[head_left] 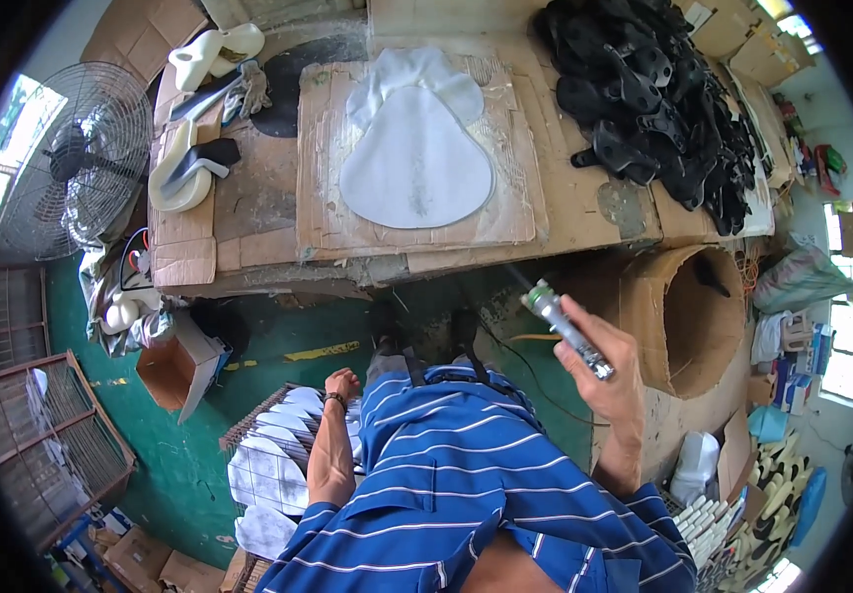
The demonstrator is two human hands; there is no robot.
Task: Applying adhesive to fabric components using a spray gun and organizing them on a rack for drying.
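The spray gun, a slim metal tool with a green ring near its tip, sits in the right hand. The fingers are wrapped shut around its lower end, and the tool slants up and to the left, its nozzle pointing toward the edge of the workbench. The right forearm rises steeply from the lower edge of the picture, elbow bent, so the hand is held up in front of the chest, just below the bench edge and beside a large cardboard drum.

The left hand hangs low at the person's left side, curled into a loose fist with nothing visibly in it; a dark band circles the wrist. It hovers just above a stack of white cut pieces resting in a wire crate, though whether it touches them cannot be told. The left arm is nearly straight, pointing down toward the green floor.

On the bench, straight ahead, a white pear-shaped sheet lies flat on a sheet of cardboard, well apart from both hands. To the right lies a heap of black moulded parts. At the far left stands a round metal fan. The person wears a blue striped shirt.
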